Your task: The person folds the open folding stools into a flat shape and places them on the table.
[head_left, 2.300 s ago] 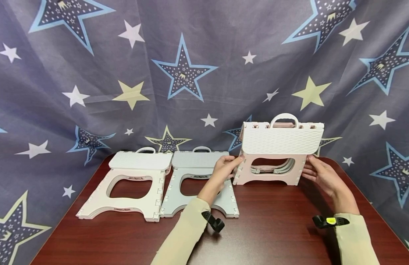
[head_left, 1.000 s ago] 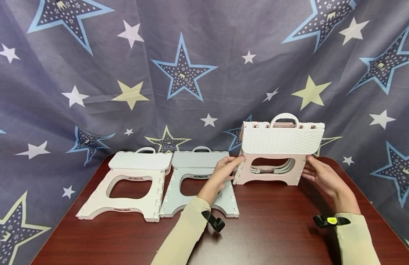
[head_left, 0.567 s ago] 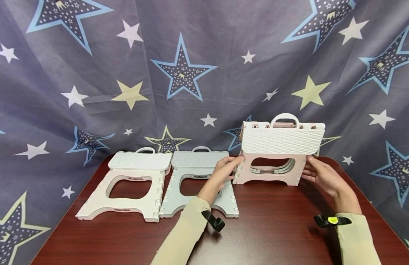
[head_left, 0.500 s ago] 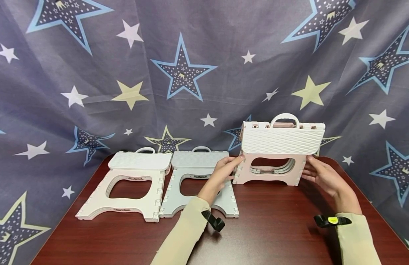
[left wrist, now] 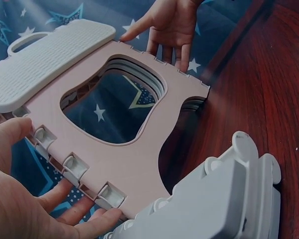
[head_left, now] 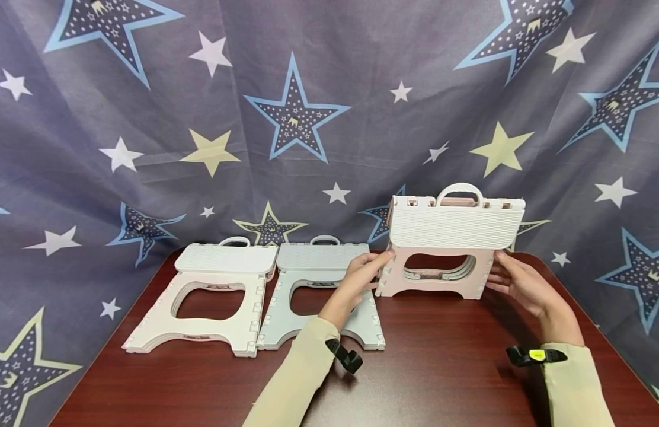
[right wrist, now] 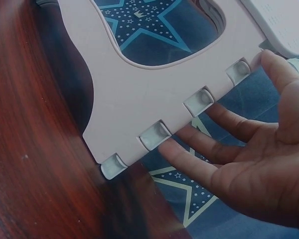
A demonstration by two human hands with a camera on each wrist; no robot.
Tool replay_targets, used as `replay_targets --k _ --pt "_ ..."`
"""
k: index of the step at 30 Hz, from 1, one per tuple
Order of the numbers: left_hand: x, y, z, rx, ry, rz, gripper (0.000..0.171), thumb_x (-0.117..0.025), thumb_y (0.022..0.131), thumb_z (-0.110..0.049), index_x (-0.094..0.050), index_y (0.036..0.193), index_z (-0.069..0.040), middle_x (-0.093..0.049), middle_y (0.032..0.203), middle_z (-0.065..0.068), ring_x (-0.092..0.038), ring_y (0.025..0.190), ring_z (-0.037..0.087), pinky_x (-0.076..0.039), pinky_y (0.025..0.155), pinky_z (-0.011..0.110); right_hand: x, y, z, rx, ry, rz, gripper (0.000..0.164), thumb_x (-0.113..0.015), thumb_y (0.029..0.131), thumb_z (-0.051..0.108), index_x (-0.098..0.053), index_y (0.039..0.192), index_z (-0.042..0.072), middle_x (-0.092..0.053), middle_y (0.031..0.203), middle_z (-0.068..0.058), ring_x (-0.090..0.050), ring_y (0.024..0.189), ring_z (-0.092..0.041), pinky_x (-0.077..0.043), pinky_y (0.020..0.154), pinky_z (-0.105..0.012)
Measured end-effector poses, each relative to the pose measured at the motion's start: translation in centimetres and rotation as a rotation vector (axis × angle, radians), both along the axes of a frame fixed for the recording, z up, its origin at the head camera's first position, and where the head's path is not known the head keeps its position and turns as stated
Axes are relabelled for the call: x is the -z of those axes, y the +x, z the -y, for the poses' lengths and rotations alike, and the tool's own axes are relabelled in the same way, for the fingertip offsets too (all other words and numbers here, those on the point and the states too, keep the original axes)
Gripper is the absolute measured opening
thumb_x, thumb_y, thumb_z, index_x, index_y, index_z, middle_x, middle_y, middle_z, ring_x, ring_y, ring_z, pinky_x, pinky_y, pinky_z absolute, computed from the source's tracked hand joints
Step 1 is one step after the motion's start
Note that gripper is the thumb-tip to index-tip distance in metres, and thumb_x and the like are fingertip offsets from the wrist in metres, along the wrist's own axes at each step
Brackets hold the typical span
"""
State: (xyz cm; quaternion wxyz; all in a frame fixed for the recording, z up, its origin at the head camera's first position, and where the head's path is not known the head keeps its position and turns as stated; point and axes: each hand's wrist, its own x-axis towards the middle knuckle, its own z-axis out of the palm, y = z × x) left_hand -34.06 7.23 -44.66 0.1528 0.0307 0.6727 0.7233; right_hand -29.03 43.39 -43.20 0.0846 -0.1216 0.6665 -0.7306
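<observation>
A pink folding stool point(head_left: 447, 274) with a white textured seat panel point(head_left: 452, 225) and carry handle stands folded and upright at the back right, its lower edge at the tabletop. My left hand point(head_left: 353, 284) holds its left side edge; in the left wrist view the thumb is at the front below the seat and the fingers lie along the hinged side. On the opposite edge my right hand point(head_left: 529, 290) holds the stool, its thumb by the seat's corner and its fingers reaching round behind the white hinges point(right wrist: 199, 102).
Left of the held stool lie a grey-blue folding stool point(head_left: 321, 326), partly behind my left arm, and a cream folding stool point(head_left: 201, 329), side by side and folded. All are on a dark red wooden table point(head_left: 431, 367). A star-patterned curtain point(head_left: 329, 89) hangs close behind.
</observation>
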Motion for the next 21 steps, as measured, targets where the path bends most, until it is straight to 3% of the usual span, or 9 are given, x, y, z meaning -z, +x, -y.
replay_targets --k 21 --pt "0.29 -0.01 -0.05 -0.006 0.013 -0.008 0.053 -0.076 0.086 -0.054 -0.065 0.114 -0.010 -0.055 0.096 0.001 -0.057 0.091 0.018 -0.054 0.100 0.047 -0.11 0.06 0.03 0.009 0.015 0.016 0.033 -0.032 0.113 0.026 -0.065 0.115 0.027 -0.073 0.111 0.007 -0.070 0.103 -0.008 -0.060 0.087 -0.025"
